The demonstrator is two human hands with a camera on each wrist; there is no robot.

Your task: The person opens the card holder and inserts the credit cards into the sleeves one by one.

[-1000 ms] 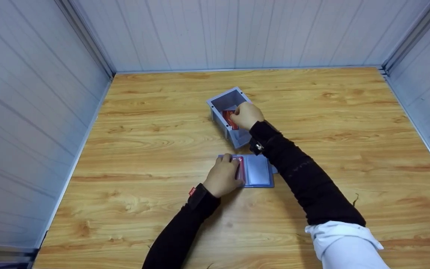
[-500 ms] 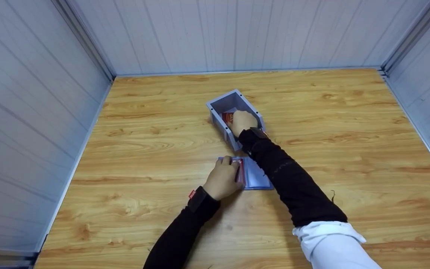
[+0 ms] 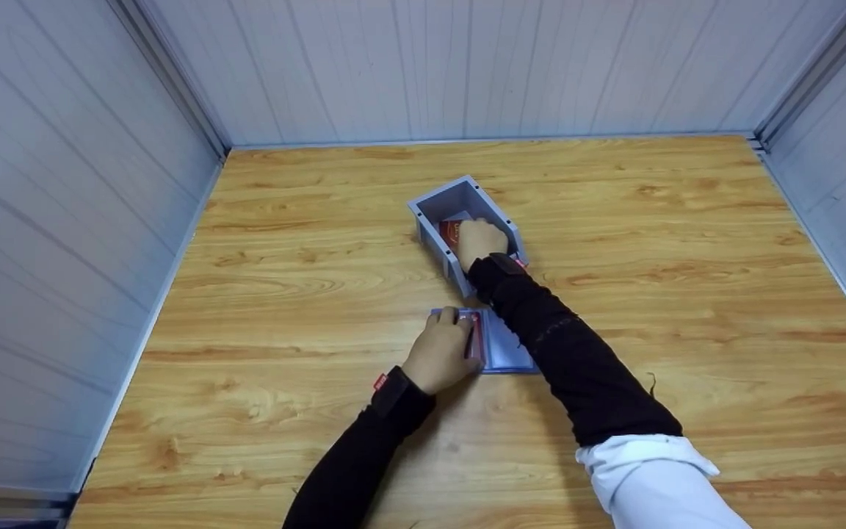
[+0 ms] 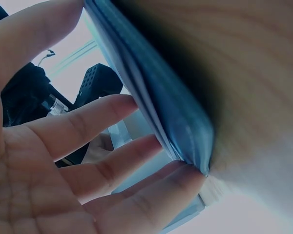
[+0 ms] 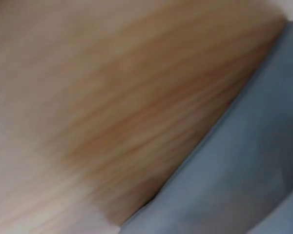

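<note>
On the table, a blue card holder (image 3: 511, 351) lies spread with clear pockets. A red-edged card (image 3: 476, 339) sits in its left pocket. My left hand (image 3: 439, 353) grips this side, thumb at the near edge and fingers at the far edge. In the left wrist view, the left fingertips (image 4: 151, 144) meet the edge of the card holder's layered leaves (image 4: 161, 97). Behind it stands a grey bin (image 3: 429, 202), with my right hand (image 3: 483, 242) reaching down inside. A red card (image 3: 450, 233) shows beside the right hand, whose fingers are hidden.
The wood-grain table (image 3: 283, 294) is bordered by pale panel walls (image 3: 423, 73) at the back and sides. My right forearm (image 3: 570, 353) crosses over the card holder's right part. In the right wrist view, the bin's wall (image 5: 234, 161) rises from the tabletop.
My right hand has dropped deeper into the bin and shifted slightly toward its near end. The right forearm has swung left over the card holder. The left hand keeps its place.
</note>
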